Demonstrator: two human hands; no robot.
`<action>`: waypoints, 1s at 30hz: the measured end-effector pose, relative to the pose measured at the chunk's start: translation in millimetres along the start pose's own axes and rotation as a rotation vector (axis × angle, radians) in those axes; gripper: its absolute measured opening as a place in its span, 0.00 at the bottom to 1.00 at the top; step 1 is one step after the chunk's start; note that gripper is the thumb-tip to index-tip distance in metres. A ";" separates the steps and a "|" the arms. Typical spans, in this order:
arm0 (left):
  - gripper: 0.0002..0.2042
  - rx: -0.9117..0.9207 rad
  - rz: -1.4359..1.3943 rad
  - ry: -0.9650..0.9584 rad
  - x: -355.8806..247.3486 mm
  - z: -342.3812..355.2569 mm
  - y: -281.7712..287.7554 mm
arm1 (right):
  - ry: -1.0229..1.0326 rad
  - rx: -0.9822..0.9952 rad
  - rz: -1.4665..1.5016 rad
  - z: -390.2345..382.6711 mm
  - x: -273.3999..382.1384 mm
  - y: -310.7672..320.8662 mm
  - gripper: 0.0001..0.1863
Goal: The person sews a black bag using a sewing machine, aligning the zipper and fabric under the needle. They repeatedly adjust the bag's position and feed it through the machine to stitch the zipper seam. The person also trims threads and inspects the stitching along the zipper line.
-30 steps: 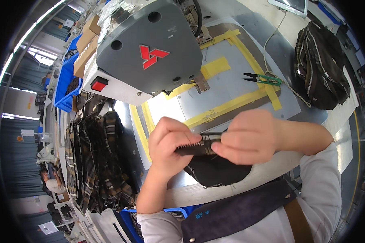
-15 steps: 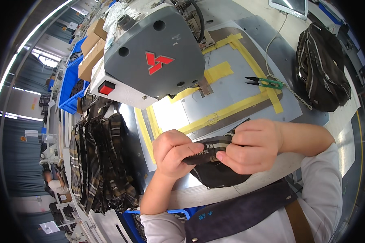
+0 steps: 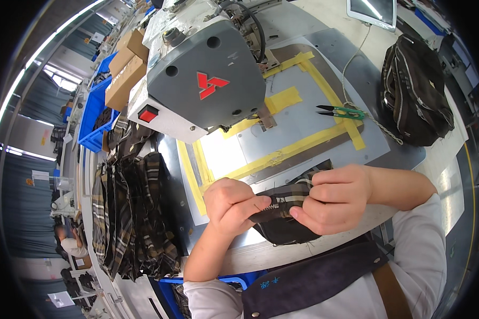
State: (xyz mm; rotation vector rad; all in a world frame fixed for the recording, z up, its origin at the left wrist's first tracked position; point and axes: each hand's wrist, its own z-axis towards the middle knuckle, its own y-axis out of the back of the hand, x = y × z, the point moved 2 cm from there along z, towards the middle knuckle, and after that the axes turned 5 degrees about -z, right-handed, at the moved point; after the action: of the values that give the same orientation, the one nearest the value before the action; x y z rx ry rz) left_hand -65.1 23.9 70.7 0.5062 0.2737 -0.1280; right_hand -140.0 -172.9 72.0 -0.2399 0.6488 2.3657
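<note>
Between my two hands I hold a dark plaid fabric piece (image 3: 282,231) with a metal zipper, just over the front edge of the table. My left hand (image 3: 232,206) pinches its left end, beside the zipper teeth. On the other side my right hand (image 3: 335,201) grips the plaid cloth with curled fingers, the thumb pressed on the zipper side. A corner of the cloth sticks up behind my right hand. Loose threads hang from its lower edge. Ahead of my hands stands a grey sewing machine (image 3: 207,80) above a pale template plate (image 3: 261,151) edged with yellow tape.
Green-handled thread snips (image 3: 346,112) lie on the plate's right side, tied to a cord. A dark zippered bag (image 3: 416,93) sits at the far right. Plaid pieces (image 3: 135,212) are stacked at left, near blue bins (image 3: 93,117) and cardboard boxes (image 3: 125,69). A screen (image 3: 372,11) stands at the back.
The fabric has turned slightly in my hands, and more plaid shows behind the right one. Both hands keep their hold. The whole view has shifted a little.
</note>
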 end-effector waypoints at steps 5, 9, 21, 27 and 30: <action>0.14 0.026 0.041 -0.011 -3.4 3.0 -1.6 | 0.008 -0.004 0.000 -1.4 -0.4 0.6 0.06; 0.16 0.030 0.087 0.037 2.4 1.8 -4.0 | -0.044 0.052 0.026 -1.9 -3.7 -4.6 0.07; 0.23 0.080 -0.100 0.569 13.4 7.2 -12.1 | -1.830 0.448 0.865 -70.8 17.2 38.9 0.20; 0.22 0.141 -0.118 0.573 0.7 13.2 -12.0 | -1.769 -0.528 0.229 -71.0 -65.9 174.0 0.21; 0.20 0.199 -0.081 0.547 -6.3 19.3 -11.8 | -1.876 -0.479 0.029 -132.5 -112.3 254.4 0.20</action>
State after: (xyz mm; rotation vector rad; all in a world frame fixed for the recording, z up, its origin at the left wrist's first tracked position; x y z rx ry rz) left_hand -69.0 4.4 83.3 0.7247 0.8225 -0.0939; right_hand -218.7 -469.9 94.1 1.5653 -0.7944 1.6554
